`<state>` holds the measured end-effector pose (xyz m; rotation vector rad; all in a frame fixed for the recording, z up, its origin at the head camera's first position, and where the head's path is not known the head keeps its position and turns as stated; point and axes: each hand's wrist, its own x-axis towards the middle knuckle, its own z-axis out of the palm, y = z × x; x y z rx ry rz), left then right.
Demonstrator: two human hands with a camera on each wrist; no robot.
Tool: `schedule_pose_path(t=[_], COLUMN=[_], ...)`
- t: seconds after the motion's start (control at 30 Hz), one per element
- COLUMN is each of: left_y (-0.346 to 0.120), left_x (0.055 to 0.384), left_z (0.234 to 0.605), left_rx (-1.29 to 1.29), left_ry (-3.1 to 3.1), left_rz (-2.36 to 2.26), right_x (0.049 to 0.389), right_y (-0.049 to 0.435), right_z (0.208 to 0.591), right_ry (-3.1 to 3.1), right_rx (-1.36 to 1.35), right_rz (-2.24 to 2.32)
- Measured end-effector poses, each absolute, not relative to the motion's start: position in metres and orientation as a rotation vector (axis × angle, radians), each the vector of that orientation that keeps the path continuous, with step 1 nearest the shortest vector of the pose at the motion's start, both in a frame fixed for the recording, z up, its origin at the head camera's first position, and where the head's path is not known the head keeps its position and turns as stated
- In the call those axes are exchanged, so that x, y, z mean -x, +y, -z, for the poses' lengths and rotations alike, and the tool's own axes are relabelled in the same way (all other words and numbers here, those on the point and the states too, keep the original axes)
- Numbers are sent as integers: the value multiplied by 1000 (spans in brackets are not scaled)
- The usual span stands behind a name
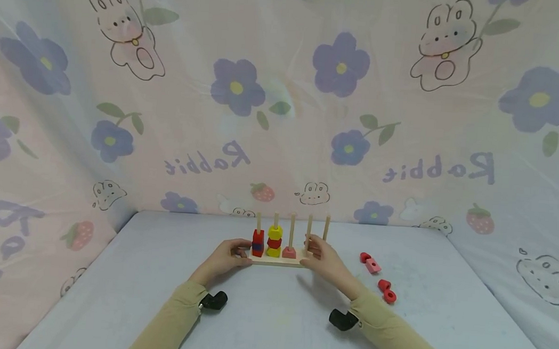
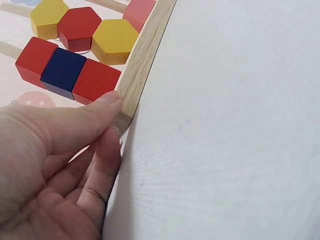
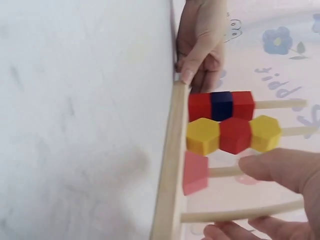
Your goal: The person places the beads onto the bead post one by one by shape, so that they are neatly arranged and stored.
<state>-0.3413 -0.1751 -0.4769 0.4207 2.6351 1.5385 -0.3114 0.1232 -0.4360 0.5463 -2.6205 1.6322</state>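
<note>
A wooden peg stand (image 1: 281,261) lies across the table between both hands. Its leftmost peg carries red, blue and red square blocks (image 2: 63,66); beside it is a stack of yellow, red and yellow hexagonal blocks (image 3: 234,135). A pink block (image 3: 195,173) sits at the bottom of the middle peg. My left hand (image 1: 226,256) pinches the left end of the base between thumb and fingers. Around the bare peg (image 3: 240,216) right of the pink block, my right hand (image 1: 324,260) has its thumb and fingers apart; whether it touches the peg is unclear.
Right of the stand lie loose pieces: a red one (image 1: 364,257) against a pink block (image 1: 373,265), and nearer me two more red pieces (image 1: 389,296). A patterned curtain (image 1: 281,142) hangs behind the white table (image 1: 270,318).
</note>
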Motion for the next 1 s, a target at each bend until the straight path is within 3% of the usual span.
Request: schedule_pose_path(t=[0.37,1.0], left_y=[-175,-174], left_x=[340,340], left_z=[476,476], left_rx=[-420,-415], left_ry=[2623,2607], left_rz=[-1555,-1566], right_x=[286,299], right_y=[186,275], right_z=[406,394], right_ry=[-2606,-2870], right_rx=[-762,-581], right_rz=[-1538,-1315])
